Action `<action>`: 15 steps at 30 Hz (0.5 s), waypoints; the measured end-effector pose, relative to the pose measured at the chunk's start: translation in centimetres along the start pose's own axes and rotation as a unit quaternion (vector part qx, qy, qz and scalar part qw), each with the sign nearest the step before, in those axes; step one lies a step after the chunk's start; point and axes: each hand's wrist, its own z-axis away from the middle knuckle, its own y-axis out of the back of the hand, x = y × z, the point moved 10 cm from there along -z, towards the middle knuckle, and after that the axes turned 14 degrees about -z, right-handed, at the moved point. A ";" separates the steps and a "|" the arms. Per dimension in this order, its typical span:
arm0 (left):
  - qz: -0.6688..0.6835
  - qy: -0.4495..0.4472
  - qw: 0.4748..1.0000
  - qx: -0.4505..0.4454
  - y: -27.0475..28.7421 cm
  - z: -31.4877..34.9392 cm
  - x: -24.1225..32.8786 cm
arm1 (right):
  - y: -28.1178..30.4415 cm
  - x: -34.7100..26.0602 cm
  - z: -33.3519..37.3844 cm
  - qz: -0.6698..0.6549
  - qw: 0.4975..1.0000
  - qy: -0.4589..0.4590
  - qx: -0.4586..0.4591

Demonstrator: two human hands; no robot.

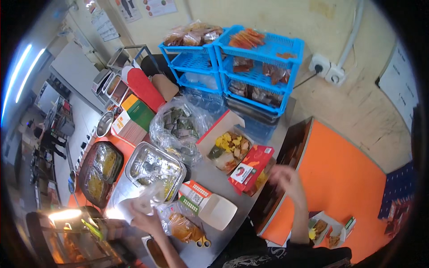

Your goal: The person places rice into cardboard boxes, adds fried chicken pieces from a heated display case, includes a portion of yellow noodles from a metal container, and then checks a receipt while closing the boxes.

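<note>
At the lower left my left hand point(146, 221) is closed around a white, thin-walled thing point(134, 209) with a crumpled, filmy upper part; its exact kind is unclear. Beside it lie a clear bag of orange-brown sauce point(182, 228) and yellow-handled scissors point(203, 242). My right hand point(288, 181) hovers just right of a red-and-white carton point(252, 169), fingers loosely bent and apart, nothing seen in them. Behind that carton an open box point(230, 149) holds yellow rice, pale pieces and something green. An empty open carton point(217, 211) stands between my hands.
A foil-and-film covered metal tray point(156, 169) and a clear bag of green packets point(178, 125) occupy the steel counter. Blue tiered racks point(254, 67) with bagged goods stand against the wall. Filled boxes point(328, 232) rest on the orange surface at right. A person point(49, 140) is far off left.
</note>
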 end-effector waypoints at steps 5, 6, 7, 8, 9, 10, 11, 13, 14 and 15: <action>0.173 -0.334 0.867 -0.326 -10.5 11.2 21.9 | 7.1 4.6 -9.4 0.297 0.939 0.148 0.093; 0.100 -0.403 0.894 -0.171 -12.4 11.1 23.4 | 4.6 6.5 -10.9 0.211 0.976 0.052 0.010; 0.064 -0.372 0.883 -0.280 -18.2 11.0 24.0 | 3.7 6.6 -11.8 0.196 0.978 0.072 0.004; 0.034 -0.341 0.857 -0.386 -21.9 11.5 24.8 | 4.5 8.6 -12.7 0.193 0.980 0.053 0.000; 0.043 -0.354 0.854 -0.380 -22.0 12.3 27.1 | 6.8 9.6 -13.5 0.196 0.980 0.029 0.014; 0.046 -0.361 0.852 -0.376 -22.5 12.8 27.8 | 7.1 8.6 -12.6 0.234 0.972 0.006 0.016; 0.050 -0.369 0.856 -0.359 -24.4 12.2 26.7 | 6.0 7.4 -12.5 0.256 0.966 0.032 0.020; 0.197 -0.216 0.844 -0.450 -29.2 10.0 21.9 | 2.8 7.3 -12.0 0.264 0.963 0.057 0.018; 0.248 -0.172 0.824 -0.480 -30.0 10.4 22.4 | 3.3 6.6 -11.2 0.271 0.956 0.093 0.058; 0.250 -0.179 0.843 -0.441 -29.9 10.6 22.5 | 3.4 6.0 -10.3 0.275 0.948 0.129 0.095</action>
